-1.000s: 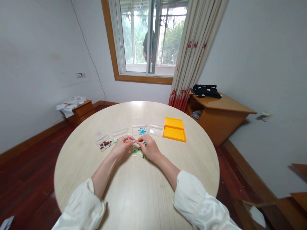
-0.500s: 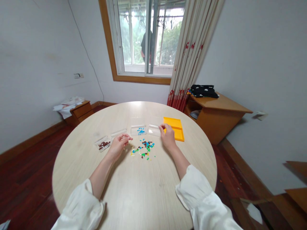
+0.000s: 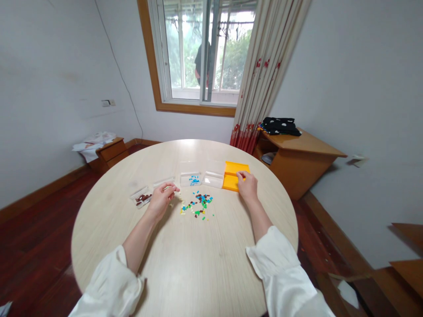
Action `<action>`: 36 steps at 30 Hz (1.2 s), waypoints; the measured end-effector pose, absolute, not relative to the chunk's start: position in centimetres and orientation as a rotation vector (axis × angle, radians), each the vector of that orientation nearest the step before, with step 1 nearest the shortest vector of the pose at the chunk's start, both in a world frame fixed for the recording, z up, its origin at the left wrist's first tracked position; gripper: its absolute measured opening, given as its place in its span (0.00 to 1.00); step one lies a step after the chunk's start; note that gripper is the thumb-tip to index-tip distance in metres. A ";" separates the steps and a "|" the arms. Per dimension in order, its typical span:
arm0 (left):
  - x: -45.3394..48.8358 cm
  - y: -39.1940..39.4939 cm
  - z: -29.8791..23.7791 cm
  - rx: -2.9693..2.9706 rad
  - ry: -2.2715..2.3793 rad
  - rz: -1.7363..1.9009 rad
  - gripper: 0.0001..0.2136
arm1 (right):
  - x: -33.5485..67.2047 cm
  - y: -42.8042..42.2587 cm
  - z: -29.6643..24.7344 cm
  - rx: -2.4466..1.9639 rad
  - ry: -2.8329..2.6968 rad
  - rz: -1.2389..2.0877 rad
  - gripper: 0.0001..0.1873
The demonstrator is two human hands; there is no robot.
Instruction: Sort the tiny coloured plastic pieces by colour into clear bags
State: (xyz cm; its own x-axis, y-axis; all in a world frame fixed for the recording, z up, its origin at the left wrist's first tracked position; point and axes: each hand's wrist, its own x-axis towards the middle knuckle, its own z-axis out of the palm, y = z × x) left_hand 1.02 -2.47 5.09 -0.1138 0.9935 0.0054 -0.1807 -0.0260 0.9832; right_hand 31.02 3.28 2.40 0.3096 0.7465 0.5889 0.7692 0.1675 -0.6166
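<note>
My right hand [image 3: 247,186] is over the front part of the open yellow case [image 3: 230,181], its thumb and fingertips pinched together. Whatever is between them is too small to make out. My left hand [image 3: 161,201] hovers left of a loose pile of tiny building bricks [image 3: 202,200] in blue, brown, green, yellow and white. Its fingers are curled to a pinch, and their content cannot be made out. Brown bricks [image 3: 142,199] lie in a clear box [image 3: 135,197] beside that hand. Blue bricks [image 3: 194,179] lie in another clear box [image 3: 183,180].
A clear box [image 3: 213,179] stands between the blue bricks' box and the yellow case. Another clear box [image 3: 164,181] is partly behind my left hand. All stand on the round wooden table [image 3: 191,264]. A wooden cabinet [image 3: 297,163] is beyond it at the right.
My right hand has moved right, from the clear box's right edge to over the yellow case. My left hand has shifted only slightly. The boxes stay in place.
</note>
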 end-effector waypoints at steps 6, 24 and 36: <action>0.8 -2.3 4.8 1.044 1.130 1.395 0.15 | 31.1 3.5 2.1 -1.571 -1.428 -0.007 0.15; 0.6 -1.8 4.4 0.885 1.089 1.549 0.16 | 31.2 3.1 2.2 -1.628 -1.404 -0.044 0.15; 0.4 -1.5 4.3 0.912 1.182 1.696 0.16 | 30.3 3.3 2.5 -1.591 -1.399 -0.177 0.18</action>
State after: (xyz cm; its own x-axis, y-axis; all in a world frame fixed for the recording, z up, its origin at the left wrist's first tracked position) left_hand 0.43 -1.46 4.29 -0.3692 0.9248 0.0920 -0.2343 -0.1884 0.9537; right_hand 30.30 3.29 2.49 0.3281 0.6812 0.6544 0.8230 0.1338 -0.5520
